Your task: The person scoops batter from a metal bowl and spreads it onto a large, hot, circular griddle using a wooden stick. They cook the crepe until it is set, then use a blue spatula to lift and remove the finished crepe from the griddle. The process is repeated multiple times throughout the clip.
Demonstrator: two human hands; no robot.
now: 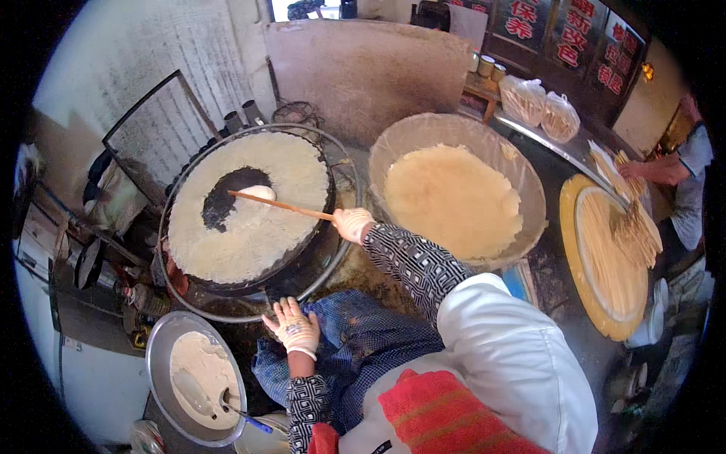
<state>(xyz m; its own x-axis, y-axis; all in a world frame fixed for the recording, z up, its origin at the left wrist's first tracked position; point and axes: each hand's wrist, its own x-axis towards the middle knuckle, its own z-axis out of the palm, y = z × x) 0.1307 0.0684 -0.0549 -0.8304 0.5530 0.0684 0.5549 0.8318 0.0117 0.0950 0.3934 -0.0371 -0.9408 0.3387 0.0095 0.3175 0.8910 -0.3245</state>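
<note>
Out at the end of the stick point(283, 205), my right hand point(352, 225) is clamped round the wood, gloved fingers together, and I see the shaft run leftward from the grip, out over the griddle point(218, 203). Left of the grip lies a pale lump point(258, 193), just beside the stick and at the edge of a dark bare patch; I can't tell from this view whether the two touch. Around them, batter point(234, 253) coats most of the round plate. Nearer me, below and left of the grip, my left hand point(293, 327) has its gloved fingers spread apart beside the metal ring point(234, 319) and the apron point(363, 325) — contact with the ring I can't make out. Further down on that side sits a basin point(157, 356) of pale mix, with a blue-handled ladle point(257, 424) in it. Just right of the grip stands a tub point(533, 219), its lining see-through, holding tan sheets point(450, 200). Well right of the grip is a yellow-rimmed board point(569, 227) stacked with strips point(612, 265) — a co-worker's hand point(643, 170) is above them, near two bags point(560, 117).
</note>
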